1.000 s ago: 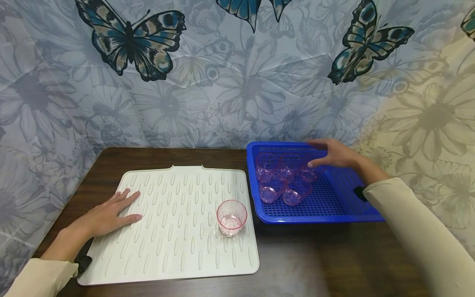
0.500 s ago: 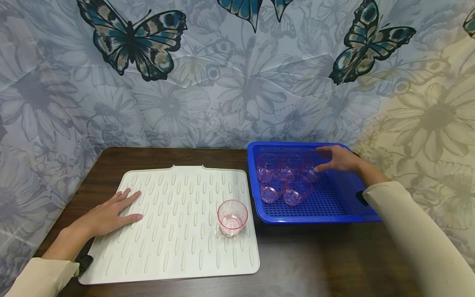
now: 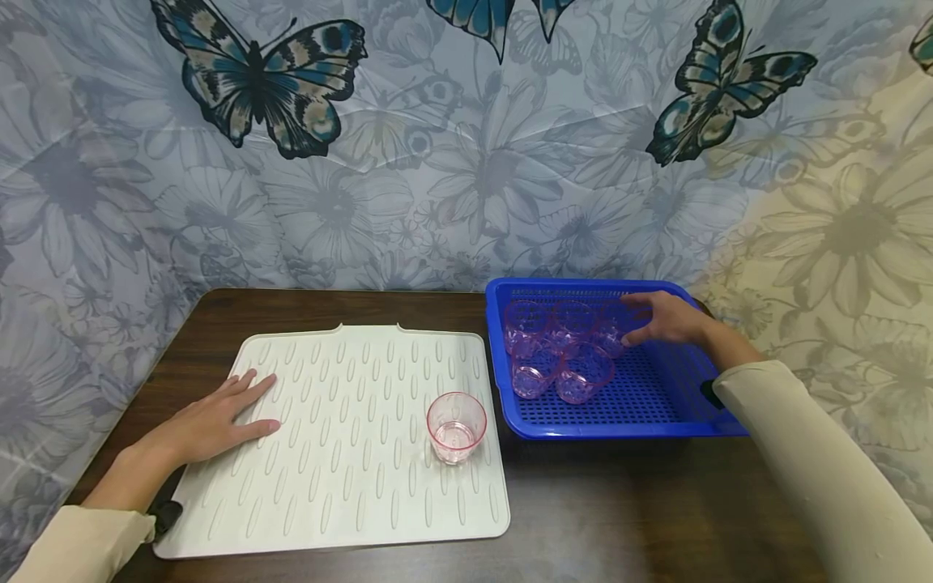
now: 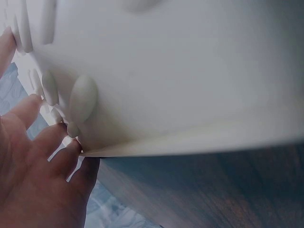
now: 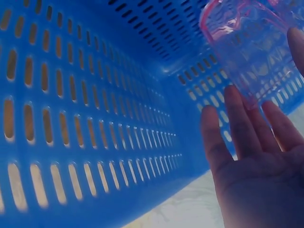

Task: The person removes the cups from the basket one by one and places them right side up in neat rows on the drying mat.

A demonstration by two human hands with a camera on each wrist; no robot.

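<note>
Right hand [image 3: 669, 319] slid a touch right and down, so its unclenched fingers look better placed around the back-right pink glass [image 3: 611, 334] in the basket [image 3: 598, 431], right of frame, left hand [image 3: 211, 421] splayed on the mat [image 3: 350, 486], lower left.

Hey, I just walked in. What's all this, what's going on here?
Someone's right hand is in a blue basket, fingers outstretched at a pinkish glass, with other glasses beside it. Their left hand rests on the left side of a white mat. One glass stands upright on the mat.
</note>
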